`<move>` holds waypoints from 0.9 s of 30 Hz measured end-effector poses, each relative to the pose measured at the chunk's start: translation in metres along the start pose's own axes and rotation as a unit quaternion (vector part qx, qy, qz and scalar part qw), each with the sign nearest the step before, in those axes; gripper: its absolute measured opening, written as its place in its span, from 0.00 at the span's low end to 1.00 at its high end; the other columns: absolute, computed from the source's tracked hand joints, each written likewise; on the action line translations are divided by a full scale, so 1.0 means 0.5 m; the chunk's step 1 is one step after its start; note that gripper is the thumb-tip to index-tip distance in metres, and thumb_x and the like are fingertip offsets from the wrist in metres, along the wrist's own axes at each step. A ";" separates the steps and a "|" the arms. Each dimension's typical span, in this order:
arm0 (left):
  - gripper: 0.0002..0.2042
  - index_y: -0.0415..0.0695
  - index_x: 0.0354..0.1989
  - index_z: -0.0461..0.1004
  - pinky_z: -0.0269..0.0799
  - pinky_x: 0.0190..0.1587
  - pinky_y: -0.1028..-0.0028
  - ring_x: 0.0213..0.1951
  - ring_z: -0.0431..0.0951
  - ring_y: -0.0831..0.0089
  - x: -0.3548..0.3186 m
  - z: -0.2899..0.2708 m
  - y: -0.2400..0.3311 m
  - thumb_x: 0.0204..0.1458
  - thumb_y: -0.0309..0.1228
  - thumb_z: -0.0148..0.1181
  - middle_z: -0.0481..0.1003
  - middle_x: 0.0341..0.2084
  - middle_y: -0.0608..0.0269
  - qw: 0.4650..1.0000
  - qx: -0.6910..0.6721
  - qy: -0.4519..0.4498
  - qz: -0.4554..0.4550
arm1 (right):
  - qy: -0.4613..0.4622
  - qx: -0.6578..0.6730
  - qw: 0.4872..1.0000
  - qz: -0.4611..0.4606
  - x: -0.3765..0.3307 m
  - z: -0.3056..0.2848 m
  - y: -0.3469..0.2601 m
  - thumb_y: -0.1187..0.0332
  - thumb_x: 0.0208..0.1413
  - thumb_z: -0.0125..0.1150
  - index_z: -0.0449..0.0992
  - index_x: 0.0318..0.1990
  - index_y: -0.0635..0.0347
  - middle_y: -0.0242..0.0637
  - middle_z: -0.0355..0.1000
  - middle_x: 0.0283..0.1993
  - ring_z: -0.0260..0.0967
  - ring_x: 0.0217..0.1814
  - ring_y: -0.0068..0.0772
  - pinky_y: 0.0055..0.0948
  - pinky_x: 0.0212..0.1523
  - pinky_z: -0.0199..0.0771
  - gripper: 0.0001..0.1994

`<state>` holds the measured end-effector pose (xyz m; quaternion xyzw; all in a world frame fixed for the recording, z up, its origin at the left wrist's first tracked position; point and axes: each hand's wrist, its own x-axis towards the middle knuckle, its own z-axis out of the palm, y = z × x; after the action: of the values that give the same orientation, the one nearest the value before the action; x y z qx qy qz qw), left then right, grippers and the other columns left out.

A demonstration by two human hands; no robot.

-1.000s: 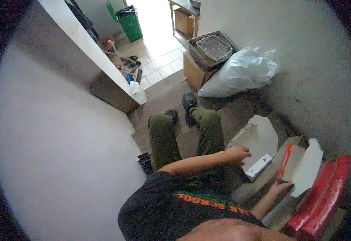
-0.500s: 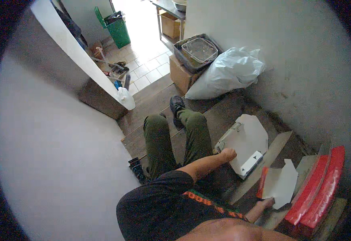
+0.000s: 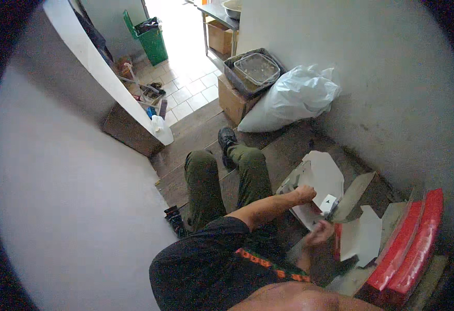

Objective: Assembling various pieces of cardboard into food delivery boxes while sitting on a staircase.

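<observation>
On the steps to my right sits a white cardboard box (image 3: 324, 168), many-sided and partly folded, looking like a pizza box. My left hand (image 3: 305, 194) is closed at its near side, seemingly gripping the cardboard; the fingers' exact hold is partly hidden. Beside the box's near corner is my right hand (image 3: 321, 232), smeared by motion, so its grip is unclear. A second white cardboard piece with a red edge (image 3: 363, 236) stands to the right of that hand, apart from it.
Stacks of red, plastic-wrapped flat packs (image 3: 414, 243) lie at the far right. Ahead are a full white sack (image 3: 292, 98), a brown carton (image 3: 232, 101) bearing a dark tray (image 3: 237, 78), and a green bin (image 3: 153, 44). Walls flank the wooden steps (image 3: 183, 142).
My right hand has left the second cardboard piece and come left to the box. My left hand has shifted slightly right, and the near flap of the box now sits differently.
</observation>
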<state>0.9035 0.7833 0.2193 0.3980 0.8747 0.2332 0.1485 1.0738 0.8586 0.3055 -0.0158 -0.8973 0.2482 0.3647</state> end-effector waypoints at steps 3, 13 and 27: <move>0.09 0.42 0.32 0.76 0.73 0.34 0.62 0.35 0.77 0.57 0.000 0.005 0.000 0.45 0.31 0.52 0.76 0.31 0.50 1.000 0.013 -0.016 0.005 | -0.118 0.108 0.982 0.098 -0.013 0.088 -0.024 0.65 0.55 0.50 0.68 0.39 0.66 0.40 0.65 0.36 0.64 0.37 0.36 0.30 0.41 0.66 0.11; 0.16 0.42 0.30 0.78 0.75 0.36 0.63 0.35 0.78 0.60 0.083 0.152 -0.115 0.29 0.32 0.69 0.78 0.30 0.55 0.967 -0.114 -0.184 -0.131 | -0.145 0.161 0.962 0.168 -0.117 0.212 0.118 0.57 0.51 0.57 0.69 0.37 0.67 0.38 0.68 0.32 0.66 0.34 0.32 0.30 0.38 0.67 0.18; 0.08 0.41 0.28 0.77 0.74 0.32 0.62 0.32 0.78 0.57 0.033 0.082 -0.001 0.39 0.29 0.58 0.76 0.26 0.50 0.997 -0.069 -0.019 0.025 | -0.239 -0.008 0.964 0.120 -0.165 0.177 0.071 0.54 0.50 0.55 0.64 0.49 0.67 0.53 0.64 0.49 0.61 0.51 0.54 0.42 0.50 0.61 0.26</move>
<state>0.9109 0.8076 0.1834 0.4132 0.8431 0.2893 0.1863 1.0700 0.8338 0.1819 -0.0664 -0.9518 0.2795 0.1075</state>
